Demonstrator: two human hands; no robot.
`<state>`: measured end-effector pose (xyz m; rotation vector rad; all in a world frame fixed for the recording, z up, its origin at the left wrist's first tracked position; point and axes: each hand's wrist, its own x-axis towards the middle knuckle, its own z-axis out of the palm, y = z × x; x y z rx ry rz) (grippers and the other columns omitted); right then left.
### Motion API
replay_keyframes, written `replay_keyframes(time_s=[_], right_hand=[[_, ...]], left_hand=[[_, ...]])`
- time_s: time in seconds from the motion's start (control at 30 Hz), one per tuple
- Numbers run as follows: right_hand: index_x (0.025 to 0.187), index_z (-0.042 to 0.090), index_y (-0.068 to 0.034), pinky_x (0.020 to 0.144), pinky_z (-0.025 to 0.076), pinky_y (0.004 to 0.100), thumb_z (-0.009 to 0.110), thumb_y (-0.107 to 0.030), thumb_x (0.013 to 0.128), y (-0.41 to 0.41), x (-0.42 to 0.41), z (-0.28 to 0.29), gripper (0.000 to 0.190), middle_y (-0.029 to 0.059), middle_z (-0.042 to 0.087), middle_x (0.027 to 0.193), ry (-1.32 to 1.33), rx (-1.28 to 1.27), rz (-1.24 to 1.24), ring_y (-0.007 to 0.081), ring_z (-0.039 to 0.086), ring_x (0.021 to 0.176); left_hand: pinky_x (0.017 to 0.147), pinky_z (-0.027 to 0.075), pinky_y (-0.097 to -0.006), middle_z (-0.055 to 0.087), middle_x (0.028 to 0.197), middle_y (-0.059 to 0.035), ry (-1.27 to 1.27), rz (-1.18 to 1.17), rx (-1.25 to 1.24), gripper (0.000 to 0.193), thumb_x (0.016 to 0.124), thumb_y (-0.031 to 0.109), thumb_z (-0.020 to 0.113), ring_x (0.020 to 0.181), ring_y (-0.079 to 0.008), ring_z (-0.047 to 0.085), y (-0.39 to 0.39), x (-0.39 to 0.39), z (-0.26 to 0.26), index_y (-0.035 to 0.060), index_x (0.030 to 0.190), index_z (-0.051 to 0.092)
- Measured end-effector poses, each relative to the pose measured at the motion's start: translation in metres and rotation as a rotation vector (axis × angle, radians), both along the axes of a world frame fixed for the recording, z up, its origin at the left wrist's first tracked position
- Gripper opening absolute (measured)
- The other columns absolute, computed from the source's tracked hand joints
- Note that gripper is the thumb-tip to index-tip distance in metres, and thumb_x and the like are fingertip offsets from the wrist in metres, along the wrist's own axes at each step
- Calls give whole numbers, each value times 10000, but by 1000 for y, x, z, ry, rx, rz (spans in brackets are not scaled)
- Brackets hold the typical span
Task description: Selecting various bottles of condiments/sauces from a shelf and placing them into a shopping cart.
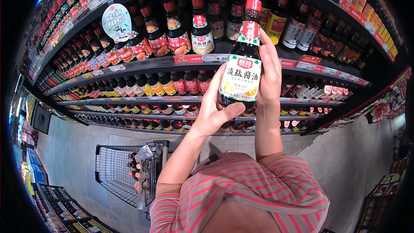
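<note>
A dark glass soy sauce bottle (242, 58) with a red cap and a white and green label is held upright, tilted slightly to the right, before the shelves. My left hand (215, 105) supports its base and left side, the thumb lying across the bottom of the front. Around the bottle's right side and behind it curve the fingers of my right hand (270, 68). A similar bottle with a white label (202, 29) stands on the upper shelf, left of the held one. Beside that are bottles with red labels (179, 32).
Shelves of sauce bottles (161, 98) span the view, with price strips along their edges. A round sign (117, 22) sticks out at upper left. A black wire shopping cart (113, 168) holding several bottles and a clear plastic bag (142, 168) stands on the grey floor at lower left.
</note>
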<state>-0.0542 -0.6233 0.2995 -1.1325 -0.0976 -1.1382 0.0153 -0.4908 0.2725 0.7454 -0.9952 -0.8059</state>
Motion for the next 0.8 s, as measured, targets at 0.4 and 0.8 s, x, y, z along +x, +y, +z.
replay_keyframes(time_s=[0.4,0.8], right_hand=[[1457,329,15,891,549,358,398,-215,1028,2,-11,0,491,218,582,1273,3,8,-14,227,652,1044],[1454,333,10,897,547,365,396,-219,1026,4,-13,-2,490,238,574,1282,15,13,-36,234,652,1050]], left_hand=[[1119,316,-366,398,1455,-155,-30,-14,-8,1072,757,267,833,1350,-225,408,0,-8,3,-38,1521,145],[1115,321,-357,406,1447,-145,-11,-14,2,1070,754,285,839,1344,-222,414,1,-11,1,-29,1520,161]])
